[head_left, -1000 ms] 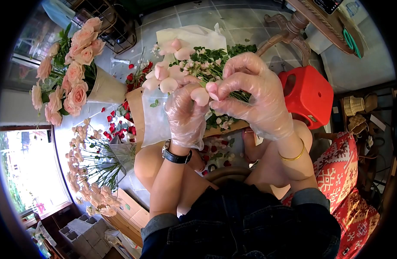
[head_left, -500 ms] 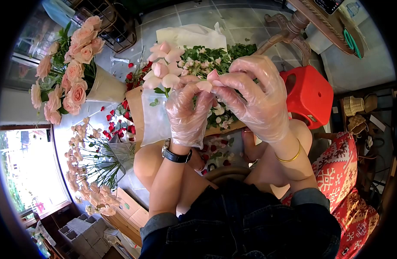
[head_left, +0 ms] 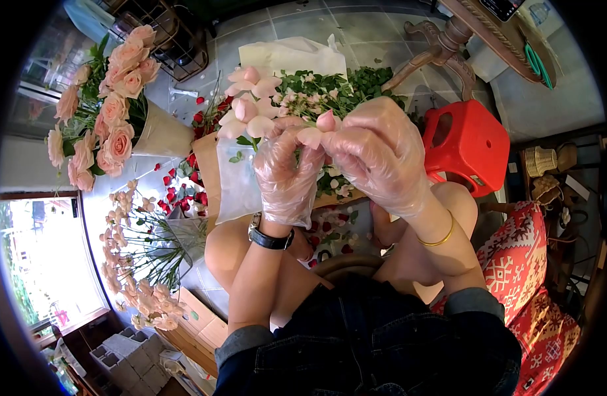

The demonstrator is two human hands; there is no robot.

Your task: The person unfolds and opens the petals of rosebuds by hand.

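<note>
Both my hands wear clear plastic gloves. My left hand [head_left: 287, 173] is closed in a pinch around pink roses, their stems mostly hidden by the fingers. Two of these, an upper rose [head_left: 251, 76] and a lower rose [head_left: 246, 113], stand left of the fingertips with outer petals folded back around tight centres. A third, smaller rose [head_left: 326, 121] sits between my two hands, one pale petal spread toward the left. My right hand [head_left: 381, 153] has its fingers pinched together at this rose's right side, pressed on a petal largely hidden by the fingertips.
Beyond my hands, small pink roses with green leaves [head_left: 310, 96] lie on brown paper. A bucket [head_left: 163, 129] of pink roses stands left, with more stems below it. Red petals [head_left: 178, 195] litter the floor. A red stool [head_left: 472, 148] and a carved table leg [head_left: 442, 49] are right.
My right hand has moved slightly left and down, its fingers curling in closer over the small rose. The left hand and its roses stay almost still.
</note>
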